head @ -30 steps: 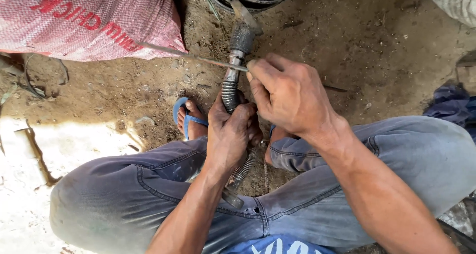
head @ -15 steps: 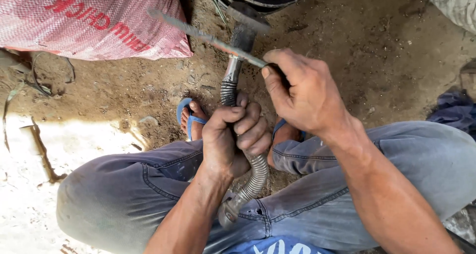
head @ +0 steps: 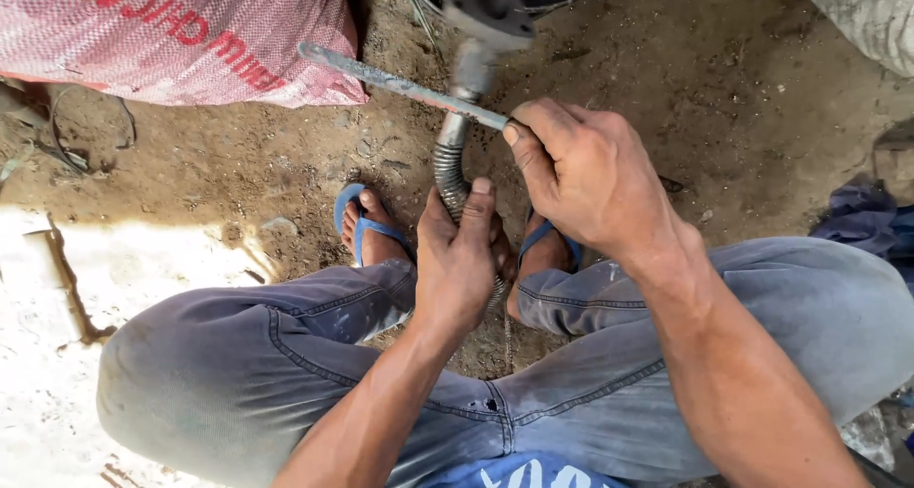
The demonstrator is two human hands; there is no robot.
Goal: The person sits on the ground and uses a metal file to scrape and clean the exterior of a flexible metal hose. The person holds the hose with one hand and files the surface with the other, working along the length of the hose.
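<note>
Now the right hand [head: 595, 179], clamped on the flat metal blade [head: 405, 86], has swung it higher across the ribbed hose [head: 449, 159], which the left hand [head: 459, 264] still clenches upright.

Person, seen from above. Both forearms bare, no sleeves, watch or rings visible on left hand [head: 459, 259] or right hand [head: 595, 179]. Grey denim trousers [head: 286, 355], dusty, with stitched seams. Blue flip-flops [head: 367, 223] on both feet. Blue shirt hem with white lettering at near edge.
</note>
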